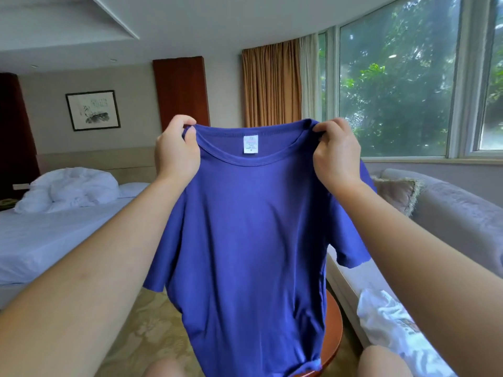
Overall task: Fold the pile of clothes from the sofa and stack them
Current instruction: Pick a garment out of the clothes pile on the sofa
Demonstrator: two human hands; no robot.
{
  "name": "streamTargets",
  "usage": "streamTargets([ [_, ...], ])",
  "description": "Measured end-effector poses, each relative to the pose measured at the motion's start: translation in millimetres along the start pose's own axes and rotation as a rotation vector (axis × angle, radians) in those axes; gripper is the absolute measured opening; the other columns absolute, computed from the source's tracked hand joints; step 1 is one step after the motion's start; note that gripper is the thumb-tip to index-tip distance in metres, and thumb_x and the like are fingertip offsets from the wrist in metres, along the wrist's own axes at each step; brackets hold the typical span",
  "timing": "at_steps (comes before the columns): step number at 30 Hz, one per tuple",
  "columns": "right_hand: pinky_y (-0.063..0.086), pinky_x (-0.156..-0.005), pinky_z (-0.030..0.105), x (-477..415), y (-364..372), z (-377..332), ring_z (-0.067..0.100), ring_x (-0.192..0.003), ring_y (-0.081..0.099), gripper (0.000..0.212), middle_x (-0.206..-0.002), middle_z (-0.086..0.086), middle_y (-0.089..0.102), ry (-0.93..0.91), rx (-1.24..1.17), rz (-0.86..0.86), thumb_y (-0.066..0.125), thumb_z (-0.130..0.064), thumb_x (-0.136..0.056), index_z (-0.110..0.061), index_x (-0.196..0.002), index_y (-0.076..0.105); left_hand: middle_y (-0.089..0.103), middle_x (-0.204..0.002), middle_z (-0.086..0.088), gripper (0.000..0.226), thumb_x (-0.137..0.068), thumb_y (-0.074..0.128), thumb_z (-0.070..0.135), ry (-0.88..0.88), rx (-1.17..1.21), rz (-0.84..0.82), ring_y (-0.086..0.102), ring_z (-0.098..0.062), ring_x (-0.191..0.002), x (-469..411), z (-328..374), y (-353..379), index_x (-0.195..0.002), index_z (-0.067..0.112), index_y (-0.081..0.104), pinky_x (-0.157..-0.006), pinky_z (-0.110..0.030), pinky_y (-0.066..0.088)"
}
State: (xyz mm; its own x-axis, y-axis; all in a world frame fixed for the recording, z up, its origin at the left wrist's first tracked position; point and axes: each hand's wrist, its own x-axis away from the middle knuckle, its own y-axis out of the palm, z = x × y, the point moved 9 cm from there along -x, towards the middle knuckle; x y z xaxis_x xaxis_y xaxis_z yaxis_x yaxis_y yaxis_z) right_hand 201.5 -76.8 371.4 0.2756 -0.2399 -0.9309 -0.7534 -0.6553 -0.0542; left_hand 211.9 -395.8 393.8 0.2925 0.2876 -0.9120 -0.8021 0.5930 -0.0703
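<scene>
In the middle of the frame a blue T-shirt (245,227) hangs spread out in the air, the left hand (177,151) pinching its shoulder left of the collar and the right hand (336,152) pinching the shoulder to the right. Its hem reaches a round wooden table (333,330) at bottom centre. A crumpled white garment (386,319) lies on the grey sofa (457,210) at lower right; a bed (54,232) stands at left.

Unmade bed (54,235) left, framed picture (92,110) above, curtain (272,83) beside window (394,85)
</scene>
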Motion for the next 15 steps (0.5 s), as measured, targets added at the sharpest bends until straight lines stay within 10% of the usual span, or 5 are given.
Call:
streamTargets([
  [11,0.041,-0.083,0.035,26,62,59,0.03,-0.1,0.057,0.033,-0.111,0.009,0.06,0.082,0.086,-0.108,0.039,-0.001,-0.087,-0.007,-0.103,0.067,0.058,-0.073,0.006,0.019,-0.095,0.047,0.012,-0.158,-0.075,-0.149,0.057,-0.026,-0.084,32,-88,75,-0.099,0.015,0.066,-0.081,-0.025,0.039],
  [15,0.043,-0.082,0.028,48,131,101,0.031,-0.104,0.059,0.033,-0.1,0.009,0.068,0.264,0.18,-0.582,0.044,0.002,-0.082,-0.011,-0.095,0.072,0.067,-0.099,-0.004,0.022,-0.094,0.048,0.008,-0.203,-0.252,-0.473,0.059,-0.028,-0.101,53,-127,119,-0.098,0.014,0.068,-0.079,-0.027,0.04],
])
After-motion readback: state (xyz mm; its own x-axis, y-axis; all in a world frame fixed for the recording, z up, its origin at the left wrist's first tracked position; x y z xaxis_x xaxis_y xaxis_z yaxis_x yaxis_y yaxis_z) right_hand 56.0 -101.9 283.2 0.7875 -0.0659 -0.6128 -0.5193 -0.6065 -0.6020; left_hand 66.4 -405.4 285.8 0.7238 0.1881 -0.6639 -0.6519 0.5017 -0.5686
